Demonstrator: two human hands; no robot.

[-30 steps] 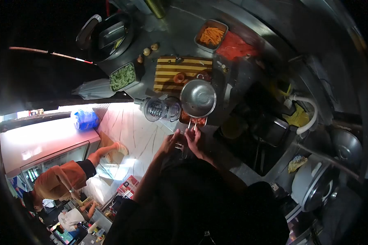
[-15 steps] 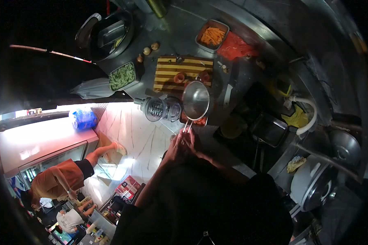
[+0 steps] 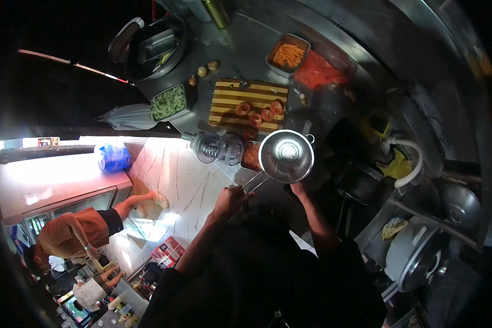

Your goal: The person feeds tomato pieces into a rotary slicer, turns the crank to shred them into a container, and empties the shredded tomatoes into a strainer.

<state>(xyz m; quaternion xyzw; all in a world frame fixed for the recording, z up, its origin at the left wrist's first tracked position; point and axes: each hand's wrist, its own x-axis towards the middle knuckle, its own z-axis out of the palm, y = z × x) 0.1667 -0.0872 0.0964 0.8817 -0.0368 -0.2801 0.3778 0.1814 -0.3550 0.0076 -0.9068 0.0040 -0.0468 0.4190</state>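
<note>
A metal strainer (image 3: pixel 287 156) is held by its handle in my left hand (image 3: pixel 230 201), whose fingers wrap round it. My right hand (image 3: pixel 299 189) is at the strainer's lower rim, its fingers mostly hidden by the bowl. Just left of the strainer, a metal tray (image 3: pixel 251 156) holds chopped red food. Beyond it lies a striped cutting board (image 3: pixel 224 104) with several hollowed tomato pieces (image 3: pixel 255 119). A clear grater container (image 3: pixel 208 147) stands at the board's near left.
A tray of carrot sticks (image 3: pixel 288 55) stands beside a red bag (image 3: pixel 318 71). Shredded greens fill another tray (image 3: pixel 169 104); onions (image 3: pixel 202 71) lie near it. A black basin (image 3: pixel 156 49) is at the upper left. Two other people are at lower left, one in an orange shirt (image 3: pixel 74 232).
The strainer has swung right and tilted, uncovering more tomato pieces and the red food tray. My hands have moved apart; my right hand has left the handle and gone right.
</note>
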